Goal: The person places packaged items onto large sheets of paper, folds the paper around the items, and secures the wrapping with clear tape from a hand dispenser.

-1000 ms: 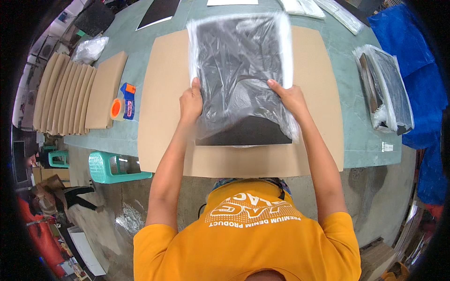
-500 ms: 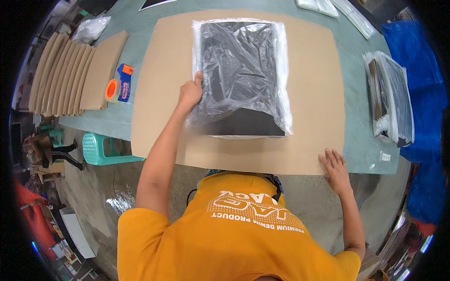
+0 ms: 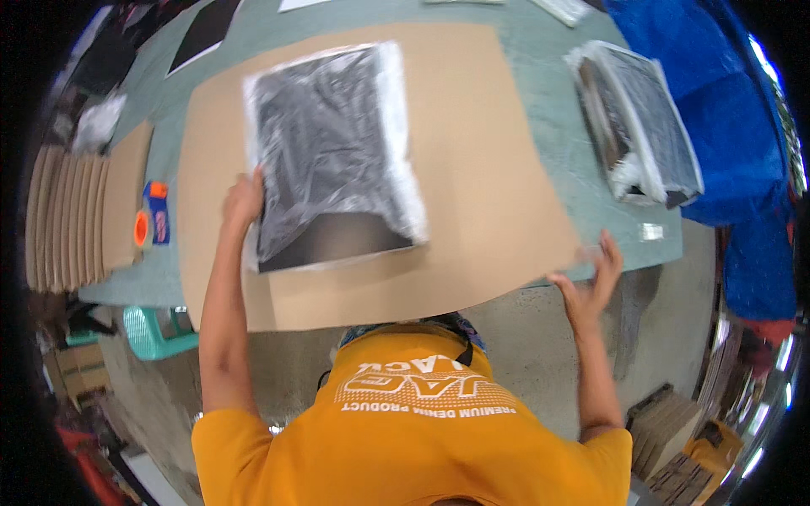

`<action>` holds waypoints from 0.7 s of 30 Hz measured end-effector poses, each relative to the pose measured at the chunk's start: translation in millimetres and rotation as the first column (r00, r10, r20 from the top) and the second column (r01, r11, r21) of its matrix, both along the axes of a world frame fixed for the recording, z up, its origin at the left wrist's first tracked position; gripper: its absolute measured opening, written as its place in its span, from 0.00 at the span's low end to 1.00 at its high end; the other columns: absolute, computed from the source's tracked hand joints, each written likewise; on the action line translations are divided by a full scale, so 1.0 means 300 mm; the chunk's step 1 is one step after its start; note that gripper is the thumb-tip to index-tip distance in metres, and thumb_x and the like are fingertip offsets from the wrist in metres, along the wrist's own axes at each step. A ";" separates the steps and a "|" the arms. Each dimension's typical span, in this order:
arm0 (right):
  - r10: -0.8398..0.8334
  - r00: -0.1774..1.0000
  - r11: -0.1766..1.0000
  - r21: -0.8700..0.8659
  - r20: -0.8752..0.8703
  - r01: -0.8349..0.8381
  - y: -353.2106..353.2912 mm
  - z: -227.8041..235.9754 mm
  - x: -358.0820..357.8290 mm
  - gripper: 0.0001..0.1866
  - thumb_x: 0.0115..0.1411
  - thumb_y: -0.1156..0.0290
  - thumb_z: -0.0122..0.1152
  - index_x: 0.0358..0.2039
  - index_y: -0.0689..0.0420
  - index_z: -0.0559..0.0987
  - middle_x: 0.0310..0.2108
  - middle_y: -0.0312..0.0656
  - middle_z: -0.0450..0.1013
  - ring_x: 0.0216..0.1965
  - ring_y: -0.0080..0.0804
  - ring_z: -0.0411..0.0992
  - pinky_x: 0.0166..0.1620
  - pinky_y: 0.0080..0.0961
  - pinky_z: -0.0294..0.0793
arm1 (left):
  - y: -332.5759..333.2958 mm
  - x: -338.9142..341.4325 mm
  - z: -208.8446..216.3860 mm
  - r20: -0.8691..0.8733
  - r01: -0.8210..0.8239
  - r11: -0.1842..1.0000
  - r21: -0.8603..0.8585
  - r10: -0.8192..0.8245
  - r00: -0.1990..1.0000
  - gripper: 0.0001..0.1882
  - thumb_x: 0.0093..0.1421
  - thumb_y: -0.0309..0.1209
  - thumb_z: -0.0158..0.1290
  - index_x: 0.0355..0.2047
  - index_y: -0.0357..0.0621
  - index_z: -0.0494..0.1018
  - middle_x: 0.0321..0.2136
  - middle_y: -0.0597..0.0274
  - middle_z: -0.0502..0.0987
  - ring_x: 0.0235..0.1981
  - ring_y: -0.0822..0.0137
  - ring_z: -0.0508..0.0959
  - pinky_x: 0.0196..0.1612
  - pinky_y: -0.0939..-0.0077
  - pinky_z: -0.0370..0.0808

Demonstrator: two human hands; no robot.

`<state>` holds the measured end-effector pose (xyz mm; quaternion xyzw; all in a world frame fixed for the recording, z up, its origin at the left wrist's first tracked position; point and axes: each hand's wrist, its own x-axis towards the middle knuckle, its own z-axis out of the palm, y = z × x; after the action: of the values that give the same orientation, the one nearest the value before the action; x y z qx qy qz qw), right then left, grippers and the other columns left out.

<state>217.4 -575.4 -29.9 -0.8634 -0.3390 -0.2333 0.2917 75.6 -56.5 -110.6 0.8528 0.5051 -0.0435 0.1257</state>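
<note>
A flat black panel in clear plastic wrap [image 3: 325, 143] lies slightly tilted on a large brown cardboard sheet [image 3: 460, 110], left of the sheet's middle. Its near edge shows bare black below the rumpled wrap. My left hand [image 3: 243, 199] is closed at the panel's left edge, fingers curled against the wrap. By the sheet's near right corner is my right hand [image 3: 592, 282], with thumb and fingers apart and some motion blur. The thumb lies close to the sheet's edge; whether it touches is unclear. That near right edge curves up slightly.
Folded brown cardboard pieces [image 3: 67, 221] stand in a row at the left, beside a blue and orange tape dispenser [image 3: 157, 212]. Another plastic-wrapped stack [image 3: 645, 126] rests at the right of the green table [image 3: 553, 181]. A turquoise stool [image 3: 152, 336] stands below the left edge.
The whole view has shifted and turned. On the sheet, the panel has moved a little left and tilted, my left hand staying at its edge. My right hand's fingers have spread and risen.
</note>
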 end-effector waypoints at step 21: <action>0.662 -0.140 0.728 0.587 -0.736 0.353 0.193 -0.040 0.266 0.21 0.52 0.65 0.63 0.45 0.56 0.68 0.44 0.38 0.65 0.46 0.30 0.64 0.46 0.41 0.67 | -0.991 0.642 0.277 0.536 0.563 0.429 -0.706 -0.197 0.821 0.29 0.50 0.53 0.55 0.19 0.33 0.71 0.19 0.58 0.72 0.22 0.68 0.75 0.21 0.74 0.77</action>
<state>297.2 -517.5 -42.0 -0.5099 -0.0124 0.4345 0.7423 268.1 -353.7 -27.6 0.7667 0.1744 -0.1460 0.6004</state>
